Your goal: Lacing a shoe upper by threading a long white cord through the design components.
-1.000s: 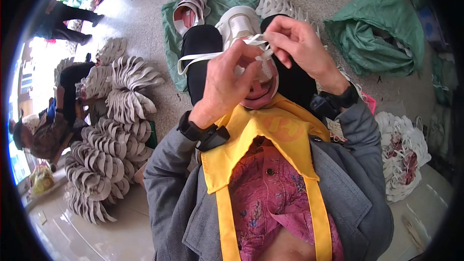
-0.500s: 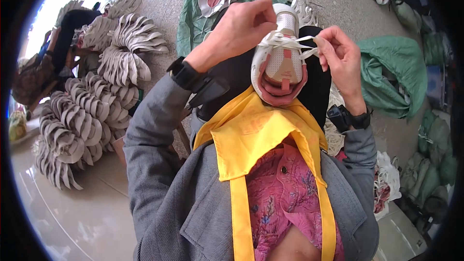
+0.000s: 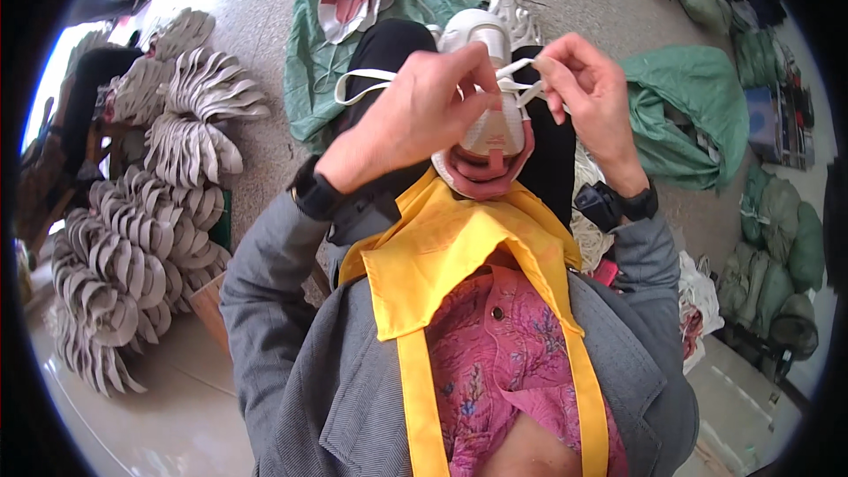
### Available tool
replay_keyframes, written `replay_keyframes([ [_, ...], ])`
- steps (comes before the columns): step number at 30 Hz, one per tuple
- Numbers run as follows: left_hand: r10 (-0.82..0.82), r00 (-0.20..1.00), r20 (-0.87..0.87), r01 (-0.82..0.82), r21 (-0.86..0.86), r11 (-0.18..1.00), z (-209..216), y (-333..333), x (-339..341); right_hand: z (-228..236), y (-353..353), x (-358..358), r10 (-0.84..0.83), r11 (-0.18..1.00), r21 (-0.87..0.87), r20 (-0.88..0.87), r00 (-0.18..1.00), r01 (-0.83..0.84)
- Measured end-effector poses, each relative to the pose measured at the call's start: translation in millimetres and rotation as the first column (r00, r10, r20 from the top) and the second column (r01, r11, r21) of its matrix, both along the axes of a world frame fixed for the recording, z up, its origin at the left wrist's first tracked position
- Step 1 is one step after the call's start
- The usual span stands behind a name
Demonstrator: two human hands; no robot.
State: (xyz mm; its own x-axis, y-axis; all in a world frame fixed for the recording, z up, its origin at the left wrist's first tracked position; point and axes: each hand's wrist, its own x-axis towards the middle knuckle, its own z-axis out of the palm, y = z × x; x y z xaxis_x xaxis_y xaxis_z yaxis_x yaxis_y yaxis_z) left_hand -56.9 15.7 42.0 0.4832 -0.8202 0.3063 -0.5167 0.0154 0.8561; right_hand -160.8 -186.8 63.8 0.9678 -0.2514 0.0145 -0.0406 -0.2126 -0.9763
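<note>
A white and beige sneaker (image 3: 481, 141) with pink lining rests across my lap, its heel opening toward my body and its toe pointing away. My right hand (image 3: 587, 93) is closed, pinching a white shoelace (image 3: 515, 67) pulled taut to the right of the shoe. My left hand (image 3: 424, 106) lies over the shoe's left side, fingers curled on the lacing, where they partly hide it. A loose loop of lace comes out behind this hand, to its left. A yellow apron (image 3: 442, 256) lies just below the heel.
On the left, grey-white shoe uppers (image 3: 124, 256) stand in dense stacked rows. Beyond my knees a green sack (image 3: 309, 62) lies under several nested shoes (image 3: 353, 0). Another green sack (image 3: 685, 115) sits at right, with more sacks (image 3: 782, 230) along the wall.
My left hand has come down and closer over the lacing, and a lace loop now shows to its left. My right hand still pinches lace, drawn tighter. The view has shifted slightly.
</note>
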Motion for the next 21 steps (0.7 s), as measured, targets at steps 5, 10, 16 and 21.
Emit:
replay_keyframes([
  [5, 0.049, 0.973, -0.224, -0.062, -0.050, 0.997, -10.0, -20.2, -30.2, 0.7, 3.2, 1.2, 0.053, 0.994, 0.096, 0.019, 0.998, -0.054],
  [10, 0.080, 0.891, -0.446, -0.127, -0.075, 0.989, -24.3, -32.7, -32.2, -9.5, -5.5, 3.3, 0.097, 0.988, 0.118, 0.046, 0.994, -0.101],
  [16, 0.059, 0.883, -0.467, -0.071, -0.007, 0.997, -18.5, -14.9, -26.2, -29.6, -7.3, 3.4, 0.145, 0.853, 0.495, 0.077, 0.987, -0.164],
  [21, 0.069, 0.855, -0.513, -0.094, -0.022, 0.995, -7.9, 8.4, -12.5, -42.9, -13.3, -22.8, 0.211, 0.941, 0.279, -0.039, 0.977, -0.192],
])
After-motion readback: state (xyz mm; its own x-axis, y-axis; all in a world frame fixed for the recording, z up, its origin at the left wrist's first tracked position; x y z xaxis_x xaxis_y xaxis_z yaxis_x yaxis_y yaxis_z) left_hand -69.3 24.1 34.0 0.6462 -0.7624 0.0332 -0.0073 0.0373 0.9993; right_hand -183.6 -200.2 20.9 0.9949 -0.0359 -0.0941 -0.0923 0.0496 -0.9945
